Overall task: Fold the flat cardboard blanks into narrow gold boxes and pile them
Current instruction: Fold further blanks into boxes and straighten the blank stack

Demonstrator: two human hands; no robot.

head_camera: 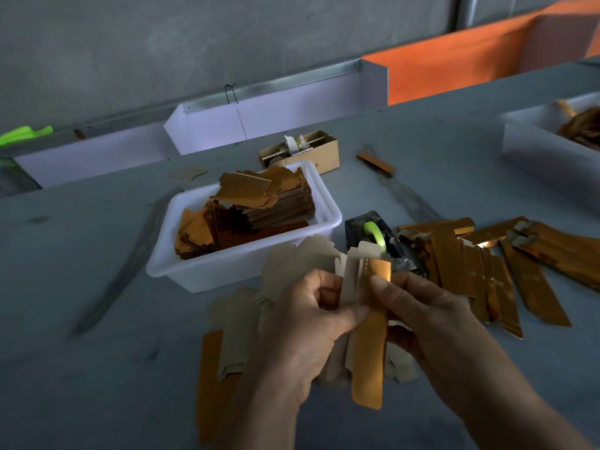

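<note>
Left hand (311,323): over the near edge of the table (97,287), fingers curled, thumb and forefinger pinching the grey inner side of a cardboard blank (368,336).

Right hand (431,316): just beside the left, thumb pressed on the blank's gold upper flap, fingers wrapped behind it.

Cardboard blank: held upright between both hands above the table, partly folded lengthwise; gold face on the right panel, grey face on the left panels, lower end hanging below the hands.

Loose flat blanks (233,336): spread on the table beneath and left of the hands, mostly grey side up, one long gold strip along the left; they overlap one another.

Folded gold boxes (506,264): narrow, long, lying in a loose overlapping pile at the right side of the table, fanned outward.

Tape dispenser (376,235): dark body, green roll, standing behind the hands, between the white tub and the gold pile; partly hidden by the held blank.

White tub (201,271): rectangular plastic, middle of the table; holds a tall stack of flat blanks (259,206), gold and brown faces, stack leaning.

Small brown carton (311,151): open, behind the tub, contents unclear.

Single gold strip (376,162): flat, right of the carton.

Second white tub (545,151): far right edge, brown-gold contents, blurred.

White panels (276,121): along the far edge of the table.

Orange panel (470,53): beyond the white panels, far right.
</note>
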